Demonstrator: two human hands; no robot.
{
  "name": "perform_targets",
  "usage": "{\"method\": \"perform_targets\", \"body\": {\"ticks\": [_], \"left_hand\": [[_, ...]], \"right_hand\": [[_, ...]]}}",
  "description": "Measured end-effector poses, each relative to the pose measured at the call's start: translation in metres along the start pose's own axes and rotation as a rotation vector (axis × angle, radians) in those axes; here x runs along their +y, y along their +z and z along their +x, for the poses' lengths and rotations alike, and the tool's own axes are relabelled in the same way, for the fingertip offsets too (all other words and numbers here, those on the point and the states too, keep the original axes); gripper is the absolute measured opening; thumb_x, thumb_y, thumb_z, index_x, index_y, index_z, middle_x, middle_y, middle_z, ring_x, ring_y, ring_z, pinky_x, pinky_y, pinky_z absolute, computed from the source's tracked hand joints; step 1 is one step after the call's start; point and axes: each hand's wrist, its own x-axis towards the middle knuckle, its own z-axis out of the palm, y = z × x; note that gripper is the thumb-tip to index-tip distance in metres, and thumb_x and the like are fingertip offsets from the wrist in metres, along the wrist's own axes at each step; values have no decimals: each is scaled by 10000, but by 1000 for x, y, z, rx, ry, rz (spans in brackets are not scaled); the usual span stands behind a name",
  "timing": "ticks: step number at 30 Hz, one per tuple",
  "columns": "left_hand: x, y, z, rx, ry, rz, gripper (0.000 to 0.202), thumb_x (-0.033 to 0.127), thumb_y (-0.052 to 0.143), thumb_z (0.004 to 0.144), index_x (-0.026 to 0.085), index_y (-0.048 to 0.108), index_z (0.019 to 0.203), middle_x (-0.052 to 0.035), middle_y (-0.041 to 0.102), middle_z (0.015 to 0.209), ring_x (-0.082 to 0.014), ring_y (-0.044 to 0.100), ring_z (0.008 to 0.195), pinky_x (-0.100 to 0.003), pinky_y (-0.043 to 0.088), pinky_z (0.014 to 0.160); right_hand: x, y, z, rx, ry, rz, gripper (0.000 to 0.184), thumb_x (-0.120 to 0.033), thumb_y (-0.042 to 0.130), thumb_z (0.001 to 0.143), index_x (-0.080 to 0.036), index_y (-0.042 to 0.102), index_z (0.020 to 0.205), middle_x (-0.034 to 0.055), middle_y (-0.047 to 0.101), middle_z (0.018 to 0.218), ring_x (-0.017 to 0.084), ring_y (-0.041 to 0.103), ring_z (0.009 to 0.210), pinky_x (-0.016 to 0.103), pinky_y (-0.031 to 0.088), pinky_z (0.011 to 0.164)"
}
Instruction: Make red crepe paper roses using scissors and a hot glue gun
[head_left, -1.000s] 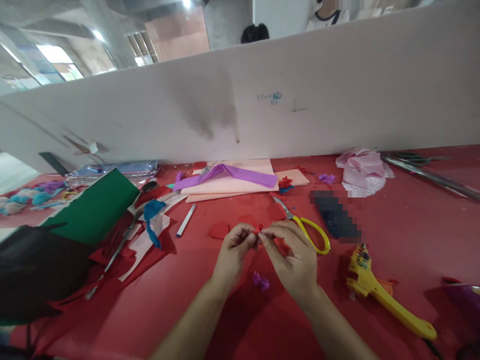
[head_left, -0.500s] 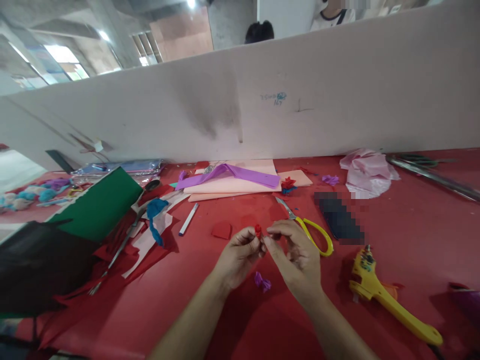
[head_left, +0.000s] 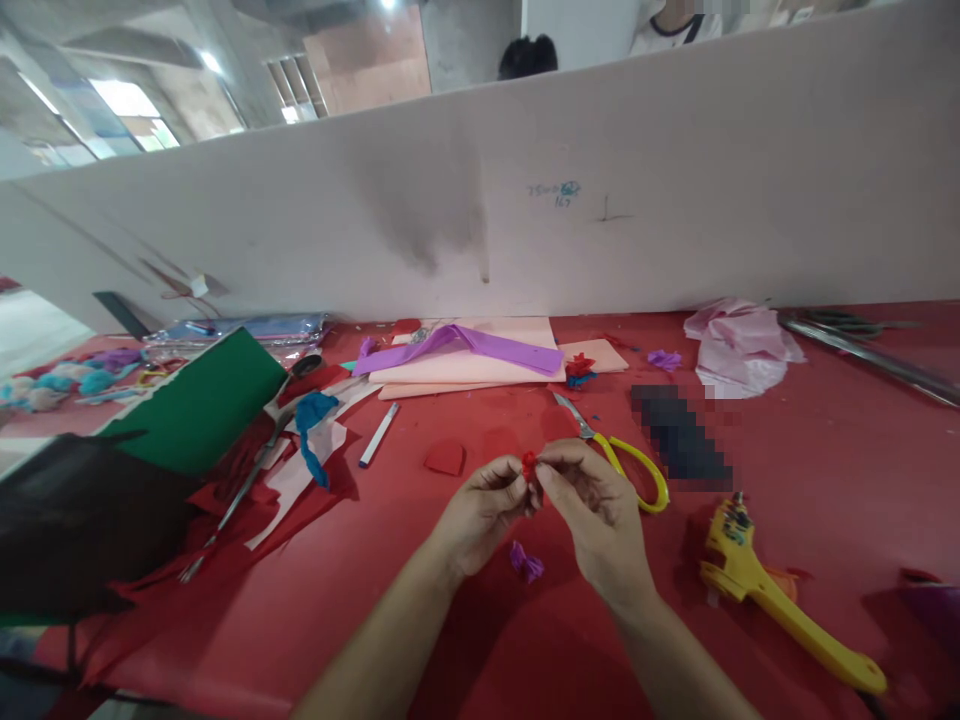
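A small rolled red crepe-paper flower is held upright above the table between both hands. My left hand pinches it from the left between thumb and fingers. From the other side, the thumb and index finger of my right hand close on the flower's right edge. Its lower part is hidden by the fingers. Below the hands lies a twisted purple paper piece. A cut red paper petal rests left of them. Scissors with yellow handles lie partly behind my right hand.
At right are a yellow glue gun and a dark blurred object. Peach paper sheets carry a purple strip before a white partition. Left are a white marker, a green board and paper scraps.
My right thumb and index finger have closed in on the red flower. Both hands and the flower appear slightly further right, while the camera view has also shifted a little.
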Motion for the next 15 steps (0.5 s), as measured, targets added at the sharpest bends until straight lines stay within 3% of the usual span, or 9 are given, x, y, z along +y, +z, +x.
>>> {"method": "perform_targets", "body": {"ticks": [6,15], "left_hand": [[-2,-1,1,-10,-3,19,75,203,714,738,152,669,771,-21,599,717,-109,522,677,-251,365,691],[0,-3,0,-34,-41,-48,54,175,688,755,135,653,764,-17,580,709,-96,516,652,-236,351,668]], "right_hand": [[3,-1,2,10,93,2,42,-207,602,819,-210,598,778,-23,565,711,109,533,631,245,464,598],[-1,4,5,10,231,269,69,-195,610,795,-200,587,730,-45,581,621,83,523,519,213,447,520]]}}
